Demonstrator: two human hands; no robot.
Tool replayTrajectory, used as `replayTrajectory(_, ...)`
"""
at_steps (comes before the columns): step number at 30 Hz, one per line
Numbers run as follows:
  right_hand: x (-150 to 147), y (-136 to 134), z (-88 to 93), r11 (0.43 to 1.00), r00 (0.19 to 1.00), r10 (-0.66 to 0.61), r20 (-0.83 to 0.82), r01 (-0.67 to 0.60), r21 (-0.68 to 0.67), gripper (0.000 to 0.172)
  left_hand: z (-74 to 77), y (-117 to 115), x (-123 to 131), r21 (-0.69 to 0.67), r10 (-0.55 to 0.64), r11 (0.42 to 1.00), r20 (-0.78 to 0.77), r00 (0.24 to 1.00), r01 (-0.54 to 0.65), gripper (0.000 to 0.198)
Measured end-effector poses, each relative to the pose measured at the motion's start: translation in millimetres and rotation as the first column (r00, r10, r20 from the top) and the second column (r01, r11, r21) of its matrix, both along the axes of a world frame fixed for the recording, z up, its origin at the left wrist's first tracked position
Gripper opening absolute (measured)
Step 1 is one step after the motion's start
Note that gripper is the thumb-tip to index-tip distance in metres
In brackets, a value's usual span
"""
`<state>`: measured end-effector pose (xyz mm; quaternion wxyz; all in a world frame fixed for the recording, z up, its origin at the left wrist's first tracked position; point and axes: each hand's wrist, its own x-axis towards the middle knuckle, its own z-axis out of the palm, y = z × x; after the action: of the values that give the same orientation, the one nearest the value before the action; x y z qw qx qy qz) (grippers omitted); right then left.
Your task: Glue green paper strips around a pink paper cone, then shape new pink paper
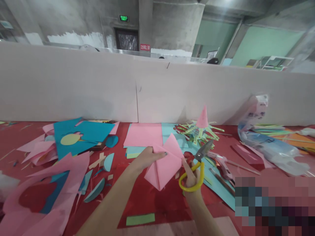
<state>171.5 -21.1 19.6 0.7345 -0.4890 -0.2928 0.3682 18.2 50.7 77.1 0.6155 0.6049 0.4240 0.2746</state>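
Observation:
A folded sheet of pink paper (165, 170) is held up above the red tabletop, with creases and a pointed top corner. My left hand (147, 155) pinches its left side, the thumb lying across the front. At the paper's right edge, my right hand (191, 175) has its fingers through the handles of yellow-handled scissors (192, 188). The scissor blades (204, 149) point up and away, clear of the paper. Whether the right fingertips also grip the paper is hard to see.
Pink sheets (145, 134) lie behind my hands. A pink paper cone (203, 118) stands on green strips at the back. Right are a pink glue gun (222, 164) and a plastic bag (273, 147); left, blue paper (81, 134) and scraps. A white partition (98, 85) closes the back.

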Motion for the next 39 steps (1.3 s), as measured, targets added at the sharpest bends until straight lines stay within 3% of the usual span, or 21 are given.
replayTrajectory(3,-0.1,0.3,0.1,0.997,0.995,0.075,-0.065,-0.075,0.002,0.025,1.7,-1.2,0.5,-0.002,0.014,1.0,-0.011,1.0,-0.014,0.041)
replayTrajectory(11,2.0,1.9,-1.0,0.996,0.996,0.081,-0.023,-0.08,0.043,0.026,2.8,0.5,1.2,0.014,0.054,0.998,-0.07,0.996,-0.053,0.04)
replayTrajectory(18,3.9,3.9,-0.9,0.999,0.998,0.031,-0.046,-0.029,0.036,0.028,2.0,-6.7,9.3,-0.065,0.143,0.989,0.118,0.983,-0.136,0.055)
replayTrajectory(22,4.5,4.6,-1.8,0.999,0.998,0.034,-0.058,-0.032,0.041,0.028,-14.8,-18.1,2.6,-0.15,0.289,0.953,0.17,0.942,-0.265,0.064)
replayTrajectory(28,3.1,3.3,2.5,1.0,0.997,-0.001,-0.083,0.002,0.011,0.032,-45.9,-51.7,-5.5,-0.365,0.362,0.907,0.419,0.833,-0.211,0.067)
replayTrajectory(31,1.5,3.1,3.6,0.999,0.994,-0.031,-0.109,0.032,0.008,0.035,-54.9,-69.8,2.0,-0.486,0.437,0.849,0.425,0.793,-0.208,0.058)
replayTrajectory(39,-2.3,4.8,-3.0,0.999,0.994,-0.018,-0.112,0.014,-0.034,0.037,-67.1,-78.2,15.6,-0.494,0.495,0.823,0.379,0.782,-0.282,0.053)
